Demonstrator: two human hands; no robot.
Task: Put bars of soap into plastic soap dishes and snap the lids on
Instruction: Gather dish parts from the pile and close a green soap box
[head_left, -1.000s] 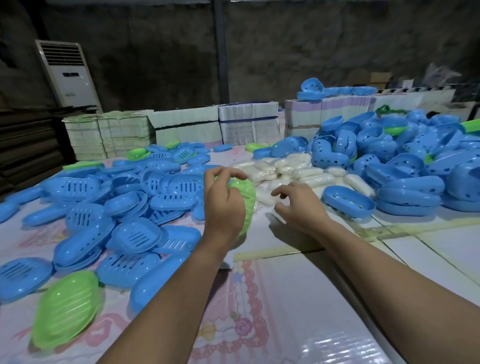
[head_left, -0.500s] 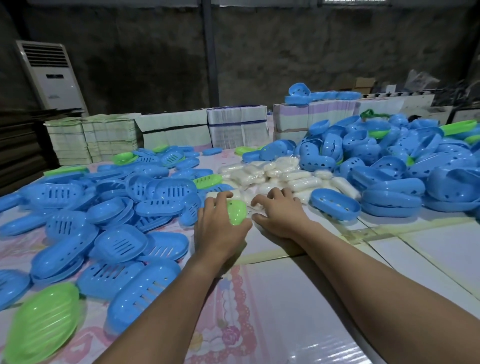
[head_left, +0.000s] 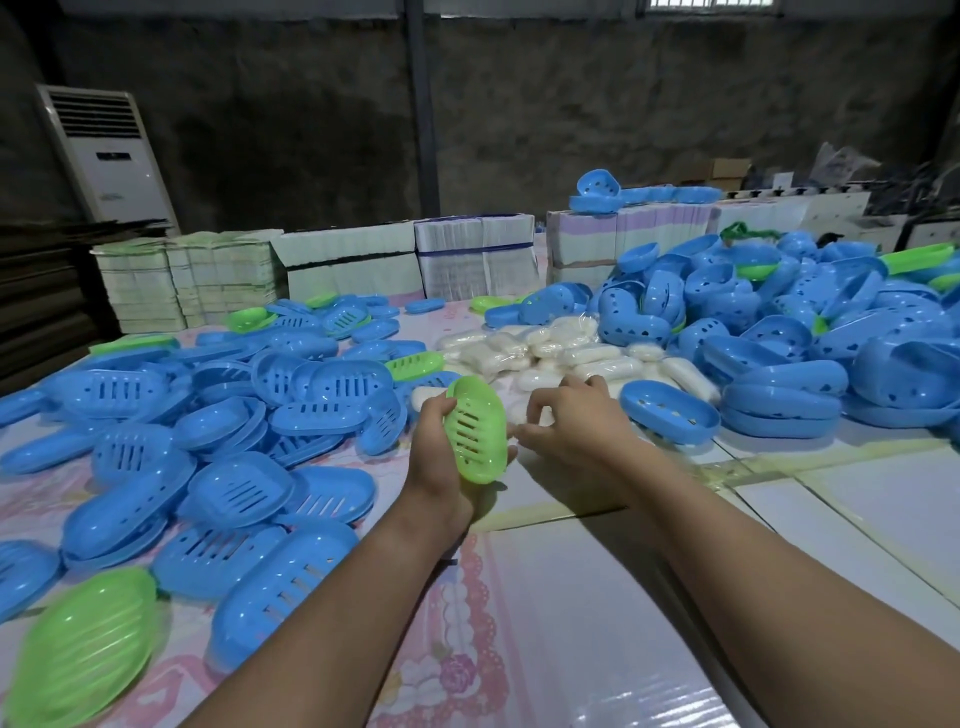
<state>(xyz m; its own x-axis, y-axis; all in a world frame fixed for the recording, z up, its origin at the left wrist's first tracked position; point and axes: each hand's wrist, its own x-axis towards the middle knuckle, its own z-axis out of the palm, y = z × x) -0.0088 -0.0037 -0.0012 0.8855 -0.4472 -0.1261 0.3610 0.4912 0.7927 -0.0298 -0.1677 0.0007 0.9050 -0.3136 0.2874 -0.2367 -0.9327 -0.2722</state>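
— What sort of place is this?
— A small packing workshop: bare rough concrete wall (head_left: 311, 130), and a table (head_left: 597, 623) heaped with blue soap dish parts (head_left: 779, 332).
— Anything else?
— Wrapped soap bars (head_left: 545, 348) in a pile, bundled flat cartons (head_left: 475, 254) stacked behind, and a standing air conditioner (head_left: 111, 156).

Dark rough wall (head_left: 311, 130), white floor-standing air conditioner (head_left: 111, 161)
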